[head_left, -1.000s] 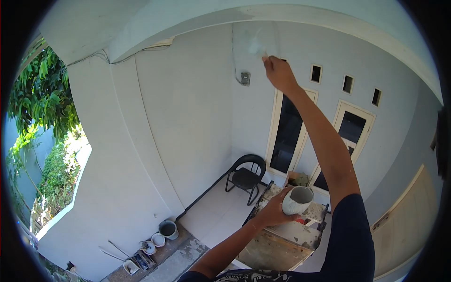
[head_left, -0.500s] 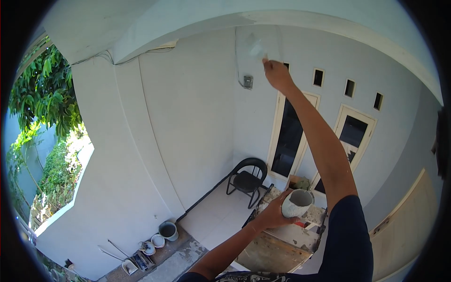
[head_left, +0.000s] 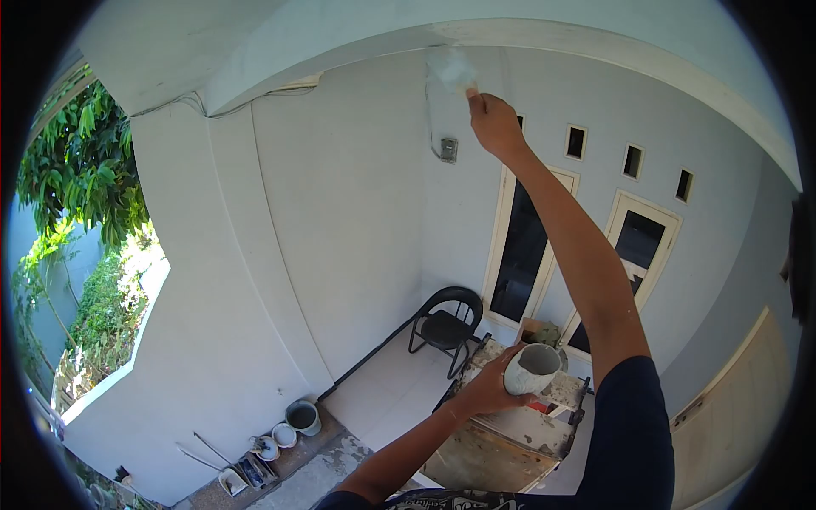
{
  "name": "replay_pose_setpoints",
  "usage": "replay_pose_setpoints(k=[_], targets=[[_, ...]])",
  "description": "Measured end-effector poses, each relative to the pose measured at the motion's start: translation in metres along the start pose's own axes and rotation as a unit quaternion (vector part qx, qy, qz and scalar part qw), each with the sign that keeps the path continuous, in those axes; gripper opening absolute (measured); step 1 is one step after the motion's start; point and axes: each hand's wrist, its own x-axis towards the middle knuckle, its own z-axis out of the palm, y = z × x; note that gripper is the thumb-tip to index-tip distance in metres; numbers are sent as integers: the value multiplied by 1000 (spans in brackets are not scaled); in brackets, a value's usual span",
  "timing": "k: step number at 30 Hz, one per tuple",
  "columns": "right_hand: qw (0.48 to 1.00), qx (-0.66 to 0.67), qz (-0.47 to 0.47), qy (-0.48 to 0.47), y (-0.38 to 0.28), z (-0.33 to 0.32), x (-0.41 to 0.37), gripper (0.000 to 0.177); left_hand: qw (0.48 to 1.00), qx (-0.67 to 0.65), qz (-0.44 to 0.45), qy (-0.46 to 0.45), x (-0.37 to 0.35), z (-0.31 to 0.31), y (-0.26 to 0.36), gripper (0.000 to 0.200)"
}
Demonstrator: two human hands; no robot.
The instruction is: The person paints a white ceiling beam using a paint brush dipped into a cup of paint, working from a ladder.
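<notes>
Raised at arm's length, my right hand (head_left: 495, 126) is closed on the short handle of a putty knife (head_left: 453, 70). Its broad, pale blade is smeared by motion and overlaps the lower edge of the white ceiling beam (head_left: 518, 34) in this view. Down in front of my body, my left hand (head_left: 491, 387) wraps round a white cup (head_left: 515, 381) with a smudged outside. The cup tilts a little, its open mouth facing up toward me, and grey shows on its inner wall.
Below me stands a stained work platform (head_left: 484, 455). A black chair (head_left: 446, 327) is by the wall corner. Several buckets (head_left: 303, 416) and a dustpan (head_left: 231, 482) line the left wall's foot. An electric meter box (head_left: 448, 150) and loose wires hang on the walls.
My right hand has moved slightly left and up, bringing the putty knife closer to the beam's edge. The cup in my left hand has shifted slightly left.
</notes>
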Motion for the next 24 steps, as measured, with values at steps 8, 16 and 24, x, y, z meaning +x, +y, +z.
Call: replay_pose_setpoints(k=[8,16,24], targets=[[893,307,286,-162,-62,-25,-17,46,1000,0,-10,-15,-1,0,4,104],[908,353,161,-155,-112,-40,-41,42,1000,-24,-9,13,1,3,5,95],[827,422,338,-154,-86,-34,-13,39,1000,-20,-17,6,0,5,2,96]])
